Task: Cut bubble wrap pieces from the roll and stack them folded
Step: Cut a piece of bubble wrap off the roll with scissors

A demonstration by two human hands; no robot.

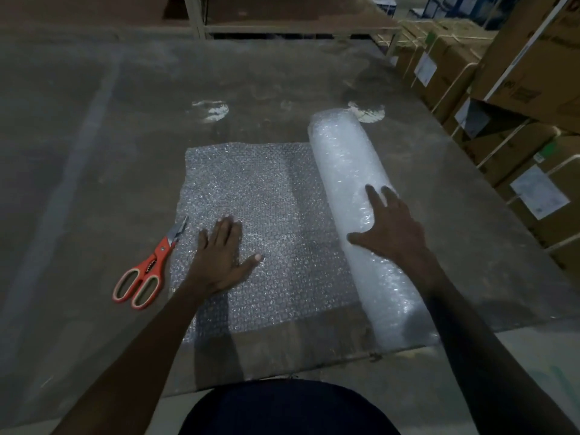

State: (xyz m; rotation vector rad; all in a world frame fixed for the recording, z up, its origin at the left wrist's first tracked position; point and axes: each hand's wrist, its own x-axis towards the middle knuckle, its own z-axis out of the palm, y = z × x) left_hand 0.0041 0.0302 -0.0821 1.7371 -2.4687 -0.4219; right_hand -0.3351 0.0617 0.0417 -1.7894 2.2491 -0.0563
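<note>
Lying flat near the table's front edge, the unrolled sheet joins the roll on its right. Left hand presses it, fingers straight; right hand rests open on the roll. Keep the sheet taut before reaching for the scissors just beside its left edge.

The counter is a large, flat, dull grey-brown surface with scuffs and pale marks. Three items lie directly on it. A bubble wrap roll lies on its side at the right. An unrolled bubble wrap sheet extends flat from the roll toward the left. Orange-handled scissors lie closed, just beside the sheet's left edge.
</note>
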